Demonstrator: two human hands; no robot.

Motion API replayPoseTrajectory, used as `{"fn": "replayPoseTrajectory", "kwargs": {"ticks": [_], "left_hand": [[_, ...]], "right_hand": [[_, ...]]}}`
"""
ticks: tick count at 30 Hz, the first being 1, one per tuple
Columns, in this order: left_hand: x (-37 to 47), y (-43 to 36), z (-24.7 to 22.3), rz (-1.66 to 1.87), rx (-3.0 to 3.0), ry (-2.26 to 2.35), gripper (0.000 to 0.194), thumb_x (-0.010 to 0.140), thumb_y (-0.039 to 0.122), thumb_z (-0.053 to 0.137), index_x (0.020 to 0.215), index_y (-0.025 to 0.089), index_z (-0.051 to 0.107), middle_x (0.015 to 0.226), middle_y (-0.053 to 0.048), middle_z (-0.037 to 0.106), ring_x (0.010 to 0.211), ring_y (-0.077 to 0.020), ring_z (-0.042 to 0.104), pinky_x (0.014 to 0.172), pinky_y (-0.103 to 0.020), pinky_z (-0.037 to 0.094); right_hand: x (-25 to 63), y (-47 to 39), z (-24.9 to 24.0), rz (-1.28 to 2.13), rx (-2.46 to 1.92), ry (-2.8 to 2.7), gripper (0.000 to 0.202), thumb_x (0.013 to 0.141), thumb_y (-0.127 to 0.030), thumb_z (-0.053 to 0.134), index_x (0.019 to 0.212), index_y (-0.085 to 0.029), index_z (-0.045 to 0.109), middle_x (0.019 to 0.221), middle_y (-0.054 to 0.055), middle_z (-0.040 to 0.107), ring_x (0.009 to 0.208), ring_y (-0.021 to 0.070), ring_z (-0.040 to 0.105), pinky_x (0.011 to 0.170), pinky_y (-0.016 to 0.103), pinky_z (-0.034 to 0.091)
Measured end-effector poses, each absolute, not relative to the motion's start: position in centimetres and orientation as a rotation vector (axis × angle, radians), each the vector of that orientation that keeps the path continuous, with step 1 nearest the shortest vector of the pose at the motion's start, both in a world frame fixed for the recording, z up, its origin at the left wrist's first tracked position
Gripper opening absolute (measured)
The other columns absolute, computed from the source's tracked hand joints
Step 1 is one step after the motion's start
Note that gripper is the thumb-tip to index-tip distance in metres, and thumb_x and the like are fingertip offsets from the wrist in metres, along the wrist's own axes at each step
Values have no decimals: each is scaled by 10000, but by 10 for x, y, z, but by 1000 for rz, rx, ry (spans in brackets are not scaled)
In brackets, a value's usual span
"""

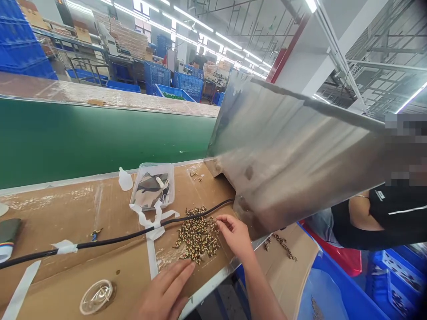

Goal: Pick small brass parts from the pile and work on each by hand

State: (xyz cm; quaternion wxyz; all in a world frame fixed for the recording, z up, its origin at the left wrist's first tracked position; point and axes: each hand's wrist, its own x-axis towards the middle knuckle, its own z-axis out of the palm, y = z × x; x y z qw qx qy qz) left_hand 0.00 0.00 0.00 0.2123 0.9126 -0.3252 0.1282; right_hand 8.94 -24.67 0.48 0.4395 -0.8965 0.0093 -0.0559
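A heap of tiny dark parts with yellowish and reddish ends [196,233] lies on the cardboard-covered bench. My left hand [170,282] rests at the near edge of this heap, its fingers stretched out and holding nothing visible. At the heap's right side is my right hand [236,234], thumb and forefinger drawn together in a pinch. Whatever is between those fingertips is too small to make out. A black cable [133,234] crosses the far part of the heap, held down by white tape [66,246].
A large sheet-metal hood [283,151] stands right behind my right hand. Beyond the bench runs a green conveyor belt [100,138]. A clear plastic box [135,195] holds camouflage cloth, beside a white bottle [125,180]. A round clear lid [96,297] lies front left. A person [367,218] sits at right.
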Motion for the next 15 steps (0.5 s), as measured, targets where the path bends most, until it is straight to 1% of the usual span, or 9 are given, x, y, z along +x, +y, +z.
{"fn": "replayPoseTrajectory", "kwargs": {"ticks": [3, 5, 8, 10, 13, 15], "left_hand": [[19, -17, -13, 466, 2685, -889, 560, 854, 360, 528, 1372, 204, 384, 1420, -78, 448, 1250, -258, 476, 941, -381, 516], [25, -20, -24, 524, 2760, -833, 626, 835, 417, 543, 1387, 182, 361, 1449, -104, 401, 1269, -296, 447, 921, -426, 521], [26, -18, -34, 606, 2802, -871, 661, 820, 499, 532, 1376, 173, 384, 1427, -108, 435, 1263, -301, 451, 928, -432, 503], [24, -15, -35, 641, 2807, -920, 645, 822, 521, 517, 1363, 187, 408, 1403, -89, 471, 1250, -291, 466, 934, -422, 490], [21, -12, -32, 628, 2804, -918, 614, 836, 508, 507, 1363, 209, 407, 1401, -60, 478, 1246, -275, 467, 951, -412, 465], [20, -12, -32, 599, 2793, -901, 592, 842, 483, 514, 1359, 214, 412, 1400, -50, 479, 1254, -267, 454, 967, -410, 450]], "right_hand": [[90, -243, 11, -170, -2256, -32, 130, 788, -243, 593, 867, -234, 696, 873, 8, 704, 817, 179, 612, 751, 287, 449], [92, -234, 15, -175, -2271, -89, 137, 782, -221, 606, 877, -250, 701, 910, 3, 703, 885, 187, 588, 811, 304, 418], [96, -215, 18, -158, -2280, -150, 164, 770, -214, 631, 914, -261, 695, 925, 7, 694, 921, 200, 559, 851, 327, 382], [97, -206, 16, -143, -2271, -148, 153, 747, -192, 650, 885, -246, 689, 907, 15, 683, 908, 205, 551, 828, 329, 379], [96, -205, 12, -116, -2222, -100, 89, 725, -160, 656, 786, -222, 673, 822, 6, 670, 811, 187, 558, 753, 309, 392], [92, -211, 9, -94, -2161, -57, 57, 728, -179, 659, 770, -217, 669, 783, -1, 667, 750, 169, 564, 719, 294, 410]]}}
